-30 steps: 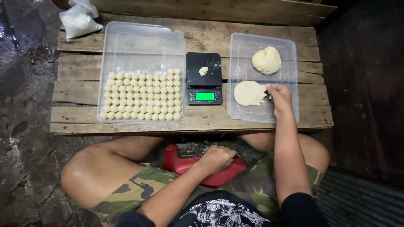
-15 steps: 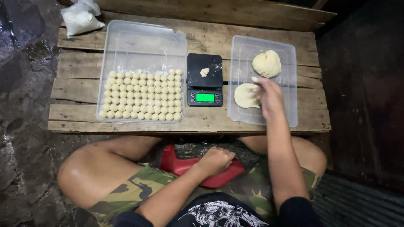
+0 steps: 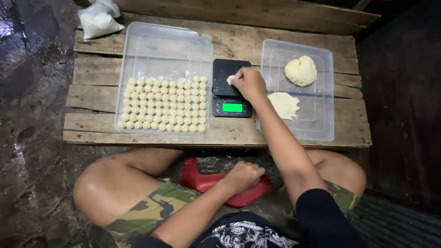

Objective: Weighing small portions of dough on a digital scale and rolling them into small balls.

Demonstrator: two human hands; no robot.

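Note:
My right hand (image 3: 248, 83) reaches over the black digital scale (image 3: 231, 98) and pinches a small piece of dough (image 3: 230, 79) on its platform. To the right, a clear tray (image 3: 320, 126) holds a round dough lump (image 3: 301, 70) and a flattened dough piece (image 3: 283, 105). On the left, a bigger clear tray (image 3: 164, 48) carries several rows of small dough balls (image 3: 161, 106). My left hand (image 3: 242, 177) rests closed on a red stool (image 3: 200, 178) between my knees, with nothing in it.
All stands on a low wooden plank table (image 3: 96, 126). A white plastic bag of flour (image 3: 97, 19) lies at the table's back left corner. Wet dark ground surrounds the table on the left; a dark wall is on the right.
My right hand left the flattened dough in the right tray and moved left onto the scale platform, to the small dough piece. My left hand stayed on the red stool.

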